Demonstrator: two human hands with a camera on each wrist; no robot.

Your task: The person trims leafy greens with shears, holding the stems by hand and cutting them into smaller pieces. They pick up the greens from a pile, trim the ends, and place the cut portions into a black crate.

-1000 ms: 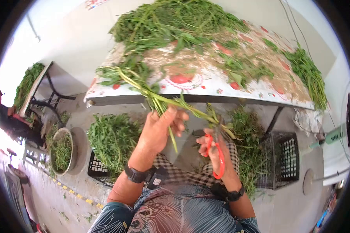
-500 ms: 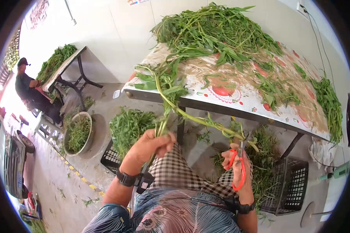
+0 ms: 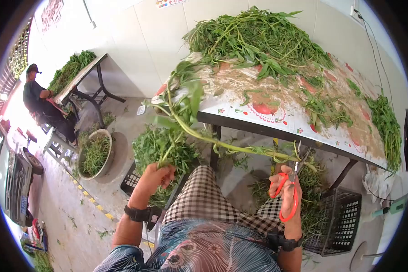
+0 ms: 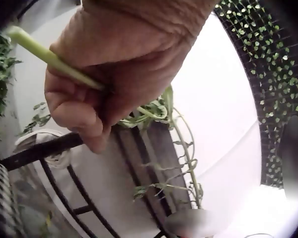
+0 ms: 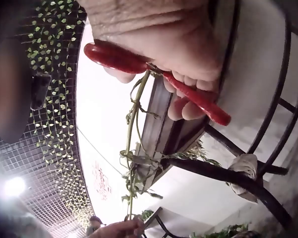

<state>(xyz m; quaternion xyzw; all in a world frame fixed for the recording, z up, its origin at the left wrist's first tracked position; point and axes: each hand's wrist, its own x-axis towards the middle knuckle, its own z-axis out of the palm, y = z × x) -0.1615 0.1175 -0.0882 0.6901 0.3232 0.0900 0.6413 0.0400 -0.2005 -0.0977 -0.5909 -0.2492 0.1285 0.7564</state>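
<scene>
In the head view my left hand (image 3: 155, 180) grips a leafy green stem, held low over the left-hand crate of greens. The left wrist view shows a pale stem (image 4: 42, 55) poking out of the curled fingers. My right hand (image 3: 289, 196) holds red-handled scissors (image 3: 283, 186), fingers in the loops and blades pointing up and parted. Across the front of the table stretches a long thick stem (image 3: 233, 148) with small leaves, its right end overlapping the scissor blades. In the right wrist view the red handles (image 5: 201, 99) lie across the palm.
A table (image 3: 240, 115) with a patterned, soiled cloth carries a big heap of greens (image 3: 258, 41). Black crates (image 3: 344, 222) flank my knees, and a round tub (image 3: 108, 158) of cuttings stands at left. Farther left, a person (image 3: 38, 97) sits by another table.
The left hand has moved left and down, away from the right hand, and the long stem is now drawn out between them. The scissors have shifted right, blades parted at the stem's end.
</scene>
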